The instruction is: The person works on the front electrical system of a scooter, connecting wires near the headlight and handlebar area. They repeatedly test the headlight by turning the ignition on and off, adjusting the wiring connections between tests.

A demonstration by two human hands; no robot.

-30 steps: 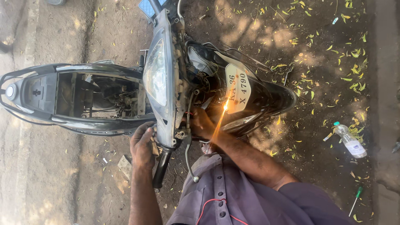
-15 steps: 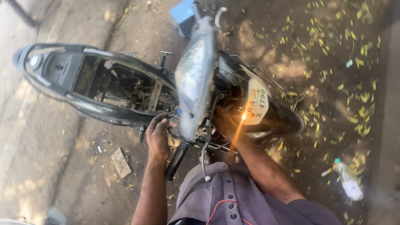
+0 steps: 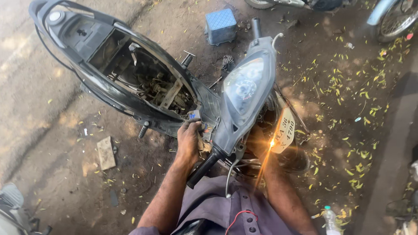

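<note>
While handlebar (image 3: 244, 102) hides right hand, blue box (image 3: 221, 26) sits beyond.

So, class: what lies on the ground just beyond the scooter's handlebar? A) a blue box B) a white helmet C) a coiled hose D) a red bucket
A: a blue box sits on the dirt just past the tip of the scooter's handlebar.
</note>
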